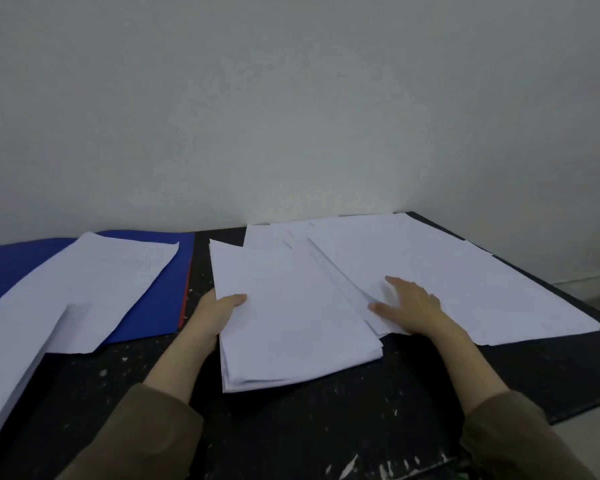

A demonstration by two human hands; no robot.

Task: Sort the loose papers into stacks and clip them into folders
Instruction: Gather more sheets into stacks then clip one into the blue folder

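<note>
Dark, paint-flecked table (291, 427) fills the lower frame, plain pale wall (291, 98) behind it. At centre sits a stack of white papers (291, 317), and the left hand (219, 313) grips its left edge, thumb on top. Just right, the right hand (409, 306) lies flat, fingers spread, on loose sheets (447, 271) fanned toward the right edge. At left, a blue folder (7, 268) under more paper (111, 282).
</note>
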